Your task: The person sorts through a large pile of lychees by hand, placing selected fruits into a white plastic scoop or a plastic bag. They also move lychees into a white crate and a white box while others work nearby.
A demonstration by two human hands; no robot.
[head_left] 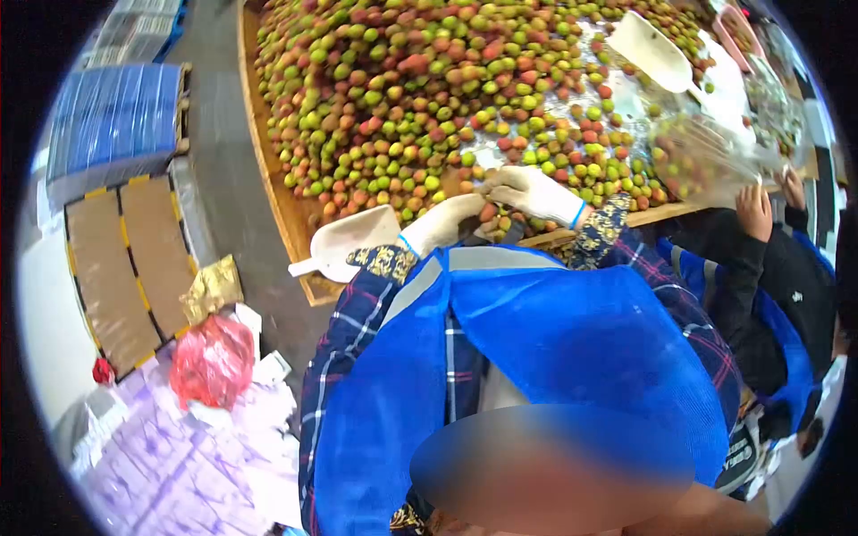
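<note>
Our gloved left hand (442, 225) and right hand (534, 192) meet at the desk (275, 192) edge, closed together on a few round fruits (488, 213). Just left of our left hand lies a white scoop (350, 239), lengthwise toward it, handle pointing away.

Where my left grip (444, 223) and right grip (536, 193) meet at the near edge of the desk (268, 170), the fingers overlap, and I cannot tell what either one closes on. My left sleeve (357, 313) covers one end of the white scoop (344, 239) by the near left corner. The desk's far edge is cut off at the top. A co-worker's clear bag (706, 156) over the right edge is smeared by motion. A blurred patch (554, 469) hides the bottom of my apron (554, 339).
</note>
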